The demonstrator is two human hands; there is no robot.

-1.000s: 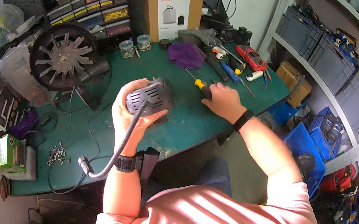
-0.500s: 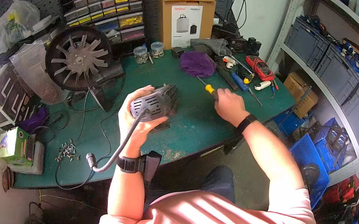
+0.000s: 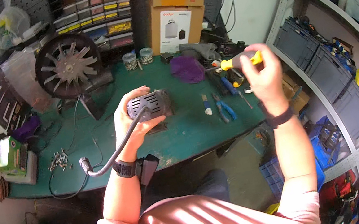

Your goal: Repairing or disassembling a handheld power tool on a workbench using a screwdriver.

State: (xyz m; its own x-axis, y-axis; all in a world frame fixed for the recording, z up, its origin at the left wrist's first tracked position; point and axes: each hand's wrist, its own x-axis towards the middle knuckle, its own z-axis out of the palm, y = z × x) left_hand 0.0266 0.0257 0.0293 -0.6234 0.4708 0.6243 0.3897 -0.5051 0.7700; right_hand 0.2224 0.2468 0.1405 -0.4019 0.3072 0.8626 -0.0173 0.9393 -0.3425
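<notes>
Grey unit (image 3: 146, 106), prob. stiff & heavyish, best held round its body, not the cord (image 3: 116, 159), is over the counter (image 3: 183, 135) left of the pliers (image 3: 219, 104), L hand (image 3: 123, 117) w/ fingers round it, R hand (image 3: 267, 76) gripping the driver (image 3: 237, 61).

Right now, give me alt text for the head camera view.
A person's left hand grips a vented, corded device over a green workbench, while the right hand holds a yellow-and-black screwdriver. Screws, pliers and a bladed fan are on the bench.

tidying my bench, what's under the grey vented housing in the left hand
Below the housing, green tabletop and something dark show; the housing and left hand cover the rest.
</notes>
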